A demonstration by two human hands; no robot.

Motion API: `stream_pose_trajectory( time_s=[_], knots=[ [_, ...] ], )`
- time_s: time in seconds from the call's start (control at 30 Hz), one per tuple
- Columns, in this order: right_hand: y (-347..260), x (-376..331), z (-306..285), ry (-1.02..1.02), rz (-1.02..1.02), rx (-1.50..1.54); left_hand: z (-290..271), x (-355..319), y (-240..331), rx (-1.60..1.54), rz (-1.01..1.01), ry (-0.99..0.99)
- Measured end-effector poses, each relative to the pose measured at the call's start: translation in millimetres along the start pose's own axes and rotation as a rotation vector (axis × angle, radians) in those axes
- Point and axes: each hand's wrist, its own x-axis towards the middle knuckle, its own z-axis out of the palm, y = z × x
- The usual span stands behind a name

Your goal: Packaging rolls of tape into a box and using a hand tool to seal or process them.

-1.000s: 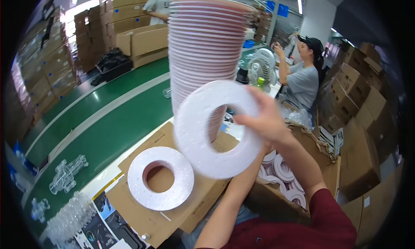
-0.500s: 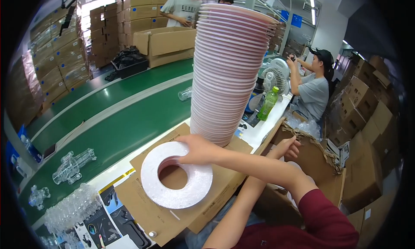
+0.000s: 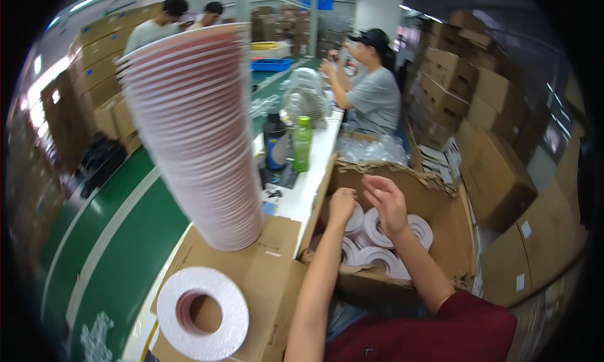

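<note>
Over an open carton (image 3: pixel 464 236) at my right, both my hands are raised side by side. My left hand (image 3: pixel 343 206) has its fingers curled and turned away, so what they hold, if anything, is hidden. My right hand (image 3: pixel 388 206) is half bent with thumb and fingers apart, holding nothing. Below them, several white ring-shaped rolls (image 3: pixel 419 231), like rolls of tape, lie in the carton. To the left, a short pile of the same white rings (image 3: pixel 233 311) lies on a cardboard sheet (image 3: pixel 280 249). Behind it towers a tall, slightly leaning stack of white and pinkish rings (image 3: pixel 195 148).
A green bottle (image 3: pixel 302 145), a dark bottle (image 3: pixel 275 142) and a fan (image 3: pixel 306 98) stand on the white table. A green conveyor (image 3: pixel 119 261) runs along the left. One co-worker (image 3: pixel 374 91) sits beyond the carton, others stand far left. Cartons (image 3: pixel 491 179) are piled at the right.
My right hand has let go of the short ring pile and moved right, over the carton. My arms are no longer crossed. The view has turned to the right.
</note>
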Motion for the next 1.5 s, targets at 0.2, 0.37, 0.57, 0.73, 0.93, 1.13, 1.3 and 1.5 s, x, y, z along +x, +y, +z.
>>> stream_pose_trajectory(
  time_s=[0.2,0.37,0.57,0.73,0.93,1.13,1.3,1.5],
  knots=[
    [29.3,-37.9,-109.9,0.657,0.641,0.513,63.9,-46.5,64.8,0.653,0.892,0.034],
    [-10.7,-23.0,-90.4,0.437,0.382,0.829,51.7,-9.6,14.1,1.504,-0.064,-0.858],
    [9.4,-11.1,-115.0,0.701,0.469,0.805,55.5,-6.1,36.4,0.820,0.661,-0.034],
    [6.1,-21.7,-103.9,0.542,0.132,0.808,65.8,-30.0,26.4,0.780,0.622,-0.638],
    [-13.4,-26.0,-126.2,0.660,0.175,0.808,60.0,-27.4,59.3,1.092,0.920,-0.199],
    [-60.3,-21.7,-94.5,0.251,0.012,0.842,56.0,-20.9,45.8,1.778,-0.012,-0.573],
    [-33.3,-28.9,-119.4,0.364,0.043,0.949,64.2,-40.6,95.3,0.924,1.113,-0.179],
    [-68.6,-20.7,-71.3,0.069,-0.122,1.009,9.9,-13.4,36.7,1.742,0.346,-0.478]
  ],
)
